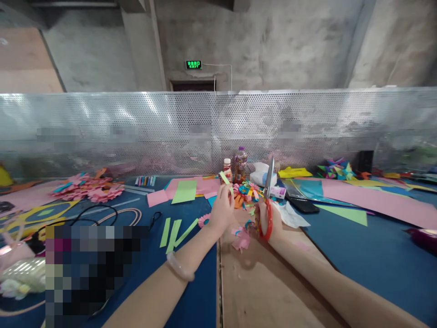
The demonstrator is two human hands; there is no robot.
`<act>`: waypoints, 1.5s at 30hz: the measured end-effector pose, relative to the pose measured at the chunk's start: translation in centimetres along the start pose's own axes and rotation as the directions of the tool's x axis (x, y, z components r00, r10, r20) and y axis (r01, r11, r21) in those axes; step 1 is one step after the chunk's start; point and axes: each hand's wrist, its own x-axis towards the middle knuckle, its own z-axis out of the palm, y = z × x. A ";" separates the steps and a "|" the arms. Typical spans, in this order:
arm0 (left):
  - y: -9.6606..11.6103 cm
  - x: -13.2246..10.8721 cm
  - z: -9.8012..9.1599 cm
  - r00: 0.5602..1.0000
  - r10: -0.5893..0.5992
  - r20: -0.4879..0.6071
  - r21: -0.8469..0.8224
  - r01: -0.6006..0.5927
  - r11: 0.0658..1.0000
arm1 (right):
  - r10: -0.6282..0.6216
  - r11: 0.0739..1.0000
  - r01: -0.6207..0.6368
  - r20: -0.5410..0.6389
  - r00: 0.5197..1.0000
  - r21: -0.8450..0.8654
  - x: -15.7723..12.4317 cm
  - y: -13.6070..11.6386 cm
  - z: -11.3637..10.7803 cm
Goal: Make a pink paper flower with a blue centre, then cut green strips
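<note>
My left hand (222, 206) pinches a light green paper strip (224, 176) that sticks up past the fingertips. In my right hand (271, 221) is a pair of scissors (269, 177) with red handles, its blades pointing up and apparently together. The fingers of that hand wrap around the handles. Below and between the hands lie pink paper scraps (241, 239). Several more green strips (173, 234) rest on the blue surface left of my left forearm. Just beyond the hands is a pile of colourful paper flowers (244, 193).
A brown drink bottle (241, 165) and a smaller bottle (227, 169) stand behind the flowers, near a tissue pack (262, 175). A dark phone (302, 204) lies to the right. Pink paper flowers (102, 189) cover the left back. A perforated metal panel (136, 132) borders the table.
</note>
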 end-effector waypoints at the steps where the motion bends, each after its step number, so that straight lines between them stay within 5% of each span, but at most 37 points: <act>1: 0.0 0.1 -0.3 0.997 -0.043 -0.060 -0.058 0.039 0.998 | 0.005 1.000 -0.005 0.000 1.000 -0.007 0.0 -0.1 0.0; 5: -0.2 0.6 -1.1 0.978 -0.178 -0.110 -0.271 0.143 0.952 | 0.003 0.999 -0.001 0.033 0.999 -0.038 -0.1 -0.9 -0.1; 11: 0.2 0.7 -0.9 0.952 -0.283 0.116 -0.492 0.303 0.816 | 0.005 0.997 0.010 0.173 0.985 -0.082 -0.5 -1.8 0.1; 18: 1.7 0.2 -0.2 0.937 -0.248 0.248 -0.447 0.337 0.828 | -0.059 0.995 0.074 0.211 0.976 -0.062 -1.2 -2.9 0.8; 25: 0.7 0.1 -0.4 0.924 -0.206 0.322 -0.253 0.294 0.922 | -0.077 0.996 0.084 0.198 0.977 -0.028 -1.0 -2.7 0.4; 27: 0.4 0.0 -0.7 0.880 -0.169 0.445 -0.300 0.324 0.897 | -0.085 0.995 0.092 0.184 0.979 -0.028 -0.8 -2.7 0.2; 30: 0.3 -0.4 -0.8 0.738 -0.094 0.668 -0.426 0.483 0.765 | -0.105 0.994 0.110 0.162 0.981 -0.021 -0.3 -2.8 0.0; 32: 0.5 -0.8 -0.7 0.687 -0.078 0.722 -0.464 0.566 0.681 | -0.122 0.992 0.124 0.145 0.982 -0.008 -0.1 -2.9 0.0; 39: 0.8 -1.6 -0.2 0.677 -0.154 0.719 -0.529 0.678 0.510 | -0.112 0.994 0.112 0.137 0.984 0.005 -0.7 -2.5 0.8; 45: 0.1 -2.1 -0.9 0.717 -0.201 0.668 -0.463 0.611 0.642 | -0.109 0.991 0.116 0.106 0.988 -0.061 -0.4 -2.0 0.7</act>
